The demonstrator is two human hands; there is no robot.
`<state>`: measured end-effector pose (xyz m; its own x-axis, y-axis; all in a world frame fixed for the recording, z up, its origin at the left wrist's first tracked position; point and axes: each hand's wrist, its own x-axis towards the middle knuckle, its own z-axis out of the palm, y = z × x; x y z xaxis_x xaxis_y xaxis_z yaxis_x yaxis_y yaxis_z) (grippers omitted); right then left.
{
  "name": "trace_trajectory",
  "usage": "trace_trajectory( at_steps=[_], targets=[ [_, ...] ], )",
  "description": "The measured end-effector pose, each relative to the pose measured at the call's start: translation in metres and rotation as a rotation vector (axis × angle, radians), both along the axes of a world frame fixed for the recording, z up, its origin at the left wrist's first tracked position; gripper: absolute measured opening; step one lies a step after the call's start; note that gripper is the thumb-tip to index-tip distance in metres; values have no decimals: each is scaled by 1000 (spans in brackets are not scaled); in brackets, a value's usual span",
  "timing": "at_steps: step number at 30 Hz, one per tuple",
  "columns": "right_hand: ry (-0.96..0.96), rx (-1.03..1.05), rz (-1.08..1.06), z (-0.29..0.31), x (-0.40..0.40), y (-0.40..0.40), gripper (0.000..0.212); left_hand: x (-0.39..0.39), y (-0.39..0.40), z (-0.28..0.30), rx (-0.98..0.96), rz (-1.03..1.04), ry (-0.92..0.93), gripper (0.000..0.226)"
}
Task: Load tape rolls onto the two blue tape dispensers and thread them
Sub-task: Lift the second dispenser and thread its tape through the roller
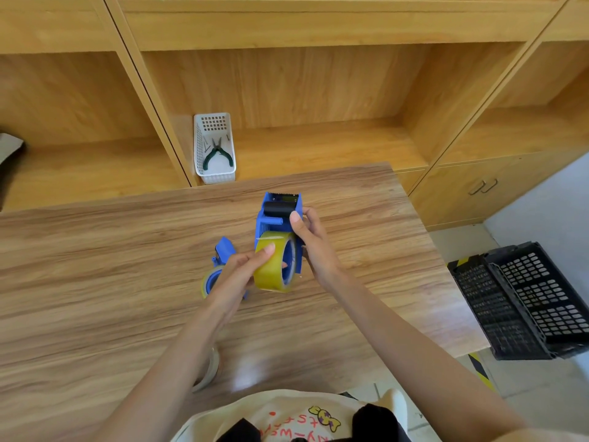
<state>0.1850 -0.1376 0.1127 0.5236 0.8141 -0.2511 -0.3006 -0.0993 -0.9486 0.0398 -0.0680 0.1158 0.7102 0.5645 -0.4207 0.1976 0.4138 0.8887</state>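
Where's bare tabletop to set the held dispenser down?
Free: the table's whole left part, and the right strip between the right hand and the edge by the black crate. Far strip before the white basket is bare too. Crowded: centre, where the second dispenser lies under the left hand, and a tape roll near the front.

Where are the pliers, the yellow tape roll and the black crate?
pliers (217, 154): head view, at the pivot above the green handles.
yellow tape roll (271, 275): head view, on its outer band.
black crate (538, 301): head view, on its slotted floor.
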Motion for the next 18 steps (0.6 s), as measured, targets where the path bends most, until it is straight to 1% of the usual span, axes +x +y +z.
trace_trajectory(
  at_steps=[3, 6, 7, 10, 12, 13, 14, 16, 18],
  targets=[
    [22, -17, 14, 1, -3, -1, 28, -2, 3, -3, -59, -14, -8, 37],
    [17, -10, 46, 2, -5, -1, 23, -6, 7, -6, -91, -13, -15, 39],
    [12, -3, 46, 2, -5, -1, 22, -6, 8, -5, -95, -7, -8, 43],
    [-2, 14, 48, 1, -4, -1, 29, -4, 10, -4, -114, 30, 47, 73],
    [-17, 28, 67, -1, -4, -1, 32, -2, 9, -1, -121, 39, 77, 86],
    [-24, 34, 81, -2, -4, 0, 32, -1, 10, -1, -113, 42, 89, 87],
    [-30, 42, 95, -2, -5, 0, 32, -1, 9, 0, -98, 36, 98, 83],
    [-32, 58, 107, -3, -6, 0, 31, 1, 9, 2, -65, 18, 104, 66],
    [-29, 47, 99, -4, -6, 0, 35, 1, 8, 5, -50, 11, 116, 52]
  ],
)
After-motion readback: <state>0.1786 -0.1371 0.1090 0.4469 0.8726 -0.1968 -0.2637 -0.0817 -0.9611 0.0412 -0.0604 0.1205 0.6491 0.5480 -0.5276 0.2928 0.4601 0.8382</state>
